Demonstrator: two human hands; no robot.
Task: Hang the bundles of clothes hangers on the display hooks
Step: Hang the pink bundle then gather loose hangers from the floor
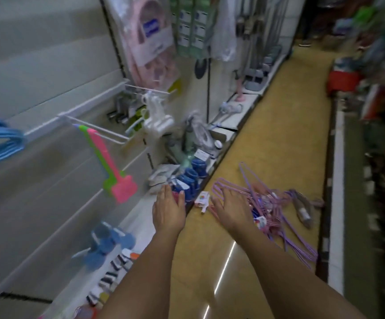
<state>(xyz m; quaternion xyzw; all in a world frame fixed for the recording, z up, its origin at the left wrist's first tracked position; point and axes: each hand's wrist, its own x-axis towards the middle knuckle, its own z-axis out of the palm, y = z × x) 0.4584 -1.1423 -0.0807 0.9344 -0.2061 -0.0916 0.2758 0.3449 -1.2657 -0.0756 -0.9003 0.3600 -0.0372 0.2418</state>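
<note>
Hangers (276, 203) lie in a purple heap on the floor (279, 125). My right hand (230, 209) reaches over them, fingers spread; my left hand (168, 210) is spread too, holding nothing. I should grab one whole bundle by its hooks.

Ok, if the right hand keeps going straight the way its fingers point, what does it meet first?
Most likely the purple hangers heaped on the floor: the right hand, fingers spread, points at their looped ends. Depth is unclear, so contact can't be confirmed.

No legible text, labels on hanging packages (151, 28) and floor tag (202, 199) too blurred
</note>
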